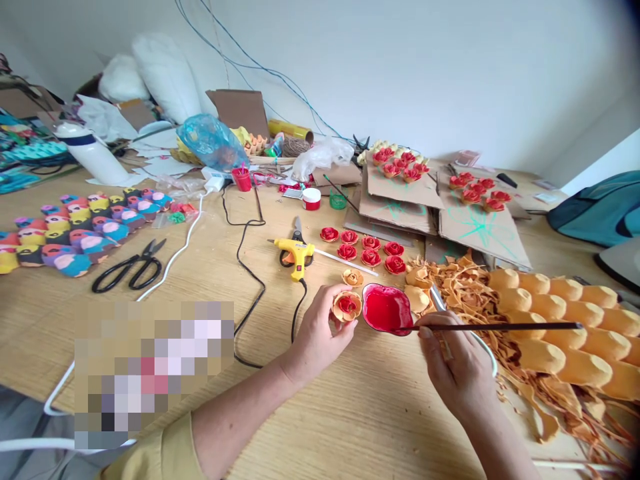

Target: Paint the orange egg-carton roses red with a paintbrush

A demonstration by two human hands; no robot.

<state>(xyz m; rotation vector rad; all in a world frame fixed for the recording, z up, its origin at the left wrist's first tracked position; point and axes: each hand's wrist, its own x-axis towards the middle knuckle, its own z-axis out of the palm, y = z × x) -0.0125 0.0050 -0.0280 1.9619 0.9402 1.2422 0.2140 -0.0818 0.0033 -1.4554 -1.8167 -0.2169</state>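
Observation:
My left hand pinches a small orange cardboard rose whose centre is painted red. My right hand grips a thin dark paintbrush lying horizontal, its tip dipped at the edge of a small dish of red paint. The dish sits on the wooden table between my two hands. One unpainted orange rose lies just behind the held one. Several finished red roses stand in two rows beyond that.
A yellow glue gun with a black cord lies left of the roses, black scissors further left. Orange egg-carton pieces and scraps pile at right. Cardboard sheets with more red roses sit at the back. Painted colourful pieces lie far left.

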